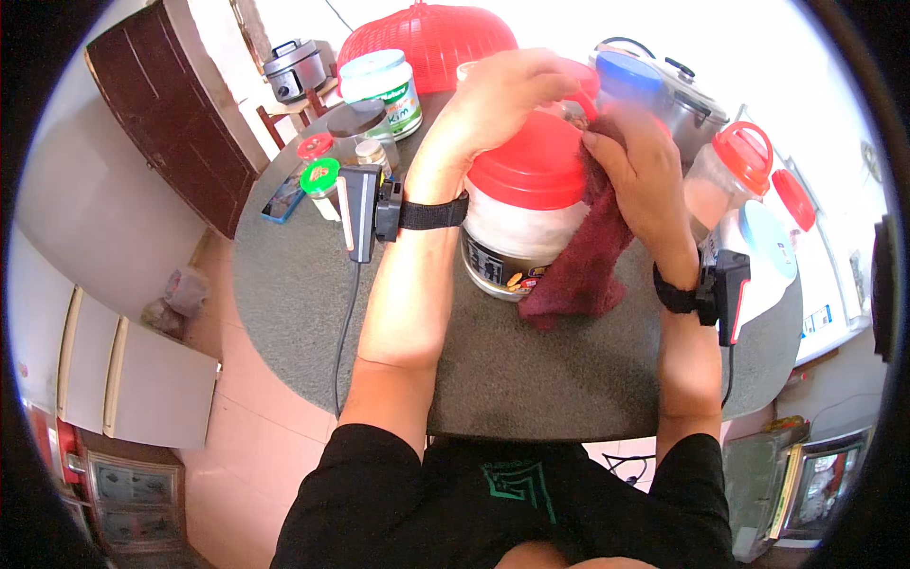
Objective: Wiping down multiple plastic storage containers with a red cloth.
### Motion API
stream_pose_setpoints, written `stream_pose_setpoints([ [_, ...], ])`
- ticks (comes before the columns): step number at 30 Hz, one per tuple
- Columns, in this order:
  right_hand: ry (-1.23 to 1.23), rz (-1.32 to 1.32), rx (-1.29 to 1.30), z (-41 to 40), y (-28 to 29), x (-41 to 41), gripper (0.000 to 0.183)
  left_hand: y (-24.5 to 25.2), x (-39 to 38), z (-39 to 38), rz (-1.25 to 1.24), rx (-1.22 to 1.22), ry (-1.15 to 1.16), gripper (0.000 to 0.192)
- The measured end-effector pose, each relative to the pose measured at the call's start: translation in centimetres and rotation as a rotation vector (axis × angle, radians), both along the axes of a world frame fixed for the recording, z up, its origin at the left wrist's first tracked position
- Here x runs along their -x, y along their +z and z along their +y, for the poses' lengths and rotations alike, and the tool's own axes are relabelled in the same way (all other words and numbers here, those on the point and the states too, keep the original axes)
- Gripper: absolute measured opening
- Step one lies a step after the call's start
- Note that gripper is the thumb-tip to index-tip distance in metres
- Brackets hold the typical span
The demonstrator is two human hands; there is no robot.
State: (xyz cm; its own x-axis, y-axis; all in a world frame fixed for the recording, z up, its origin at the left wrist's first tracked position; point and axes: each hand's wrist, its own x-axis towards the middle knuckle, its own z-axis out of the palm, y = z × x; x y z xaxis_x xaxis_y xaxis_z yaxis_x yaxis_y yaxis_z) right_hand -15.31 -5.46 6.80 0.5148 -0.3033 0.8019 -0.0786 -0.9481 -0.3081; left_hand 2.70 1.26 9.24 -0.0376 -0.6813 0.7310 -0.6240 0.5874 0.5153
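Note:
A plastic jar (522,235) with a wide red lid (530,160) stands upright on the table before me, its wall pale above and dark-labelled below. My left hand (508,92) is over the lid's far side, its fingers at a raised red strip (587,105) that looks like the lid's carrying handle. In my right hand (640,163) is a maroon cloth (586,263), pressed near the lid's right edge. The cloth hangs down the jar's right side, its lower end near the tabletop. My right fingers are partly blurred, and my left palm is hidden.
The round grey table (540,377) holds a white tub (398,92), a green-lidded jar (321,181), a phone (284,199) and a red mesh food cover (426,46). Right of me stand a red-lidded jar (725,167), a light-blue-lidded container (757,249) and a metal pot (693,99).

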Motion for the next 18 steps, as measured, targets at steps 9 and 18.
stream_pose_setpoints([
  [9, -0.045, 0.032, 0.111, -0.6, 0.0, 0.1, 0.020, 0.0, -0.3, -0.6, -0.206, 0.140, 0.034, 0.027],
  [18, 0.125, 0.125, 0.045, -0.9, 0.1, 0.9, 0.020, -0.1, -0.5, -0.7, -0.220, 0.102, 0.011, 0.025],
])
